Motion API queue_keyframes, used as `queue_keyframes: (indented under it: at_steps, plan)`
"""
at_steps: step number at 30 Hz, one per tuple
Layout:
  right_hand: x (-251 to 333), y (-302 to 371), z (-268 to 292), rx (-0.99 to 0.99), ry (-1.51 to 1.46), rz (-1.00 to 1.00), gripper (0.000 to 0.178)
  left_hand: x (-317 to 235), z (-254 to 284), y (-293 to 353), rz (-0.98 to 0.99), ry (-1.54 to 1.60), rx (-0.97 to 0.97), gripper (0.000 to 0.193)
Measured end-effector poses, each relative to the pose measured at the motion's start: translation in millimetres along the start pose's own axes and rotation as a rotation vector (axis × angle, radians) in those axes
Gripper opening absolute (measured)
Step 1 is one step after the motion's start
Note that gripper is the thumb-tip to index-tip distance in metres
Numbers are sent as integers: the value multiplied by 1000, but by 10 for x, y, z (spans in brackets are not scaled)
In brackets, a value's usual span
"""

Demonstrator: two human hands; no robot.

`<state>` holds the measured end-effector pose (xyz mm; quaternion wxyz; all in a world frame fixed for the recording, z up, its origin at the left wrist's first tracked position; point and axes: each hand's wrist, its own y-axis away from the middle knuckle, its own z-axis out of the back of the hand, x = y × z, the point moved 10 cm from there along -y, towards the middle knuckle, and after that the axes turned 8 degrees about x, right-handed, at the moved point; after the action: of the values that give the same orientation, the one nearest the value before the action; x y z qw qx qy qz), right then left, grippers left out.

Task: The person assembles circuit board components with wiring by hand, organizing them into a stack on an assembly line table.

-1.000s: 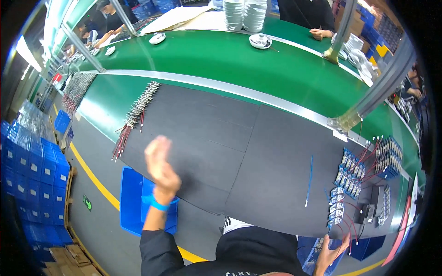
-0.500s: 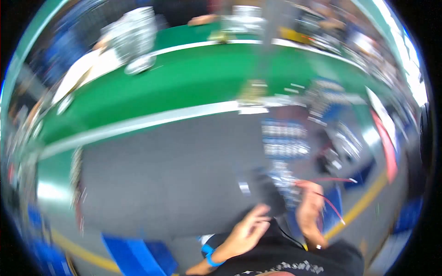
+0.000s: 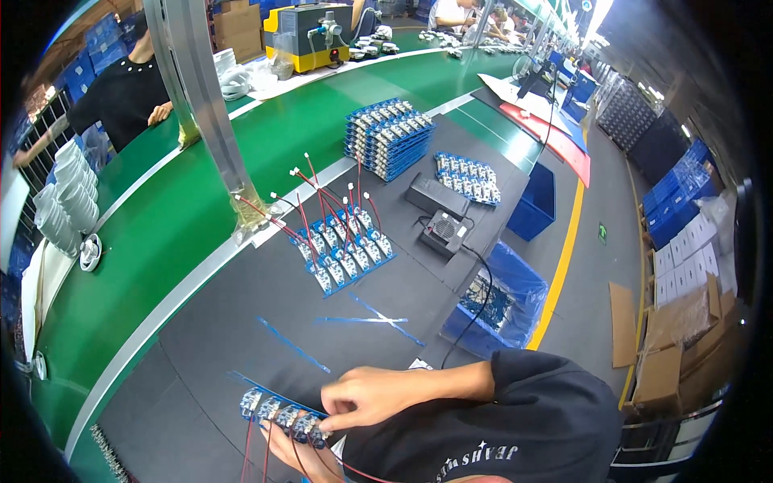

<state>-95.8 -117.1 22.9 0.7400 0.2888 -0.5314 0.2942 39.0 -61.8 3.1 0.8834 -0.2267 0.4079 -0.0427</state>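
Low in the view, my left hand grips a row of small circuit boards from below, its fingers partly hidden behind the boards. Red wires dangle from this row toward the lower edge. My right hand is closed at the row's right end, thumb and curled fingertips on its blue edge. Just beyond my hands, thin blue board strips lie loose on the dark mat, two of them crossed. Farther off sits a circuit board panel with red wires standing up from it, white connectors at their tips.
A stack of board panels, another panel and a black fan device with a cable stand at the right. Blue bins adjoin the mat's right edge. A metal post rises beside the green conveyor; a person stands across it.
My view has swung round and sharpened. My hands, apart before with red wires by the right one, are now together on the row of boards.
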Motion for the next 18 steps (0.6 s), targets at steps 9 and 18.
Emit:
queue_keyframes:
  at_steps: [9, 18]
  plan:
    - [103, -206, -403, 200, 54, 165, 34, 598, -75, 182, 908, 912, -334, 40]
    - [125, -191, -687, 215, -221, 307, 41, 607, -279, 64, 947, 1152, -50, 37]
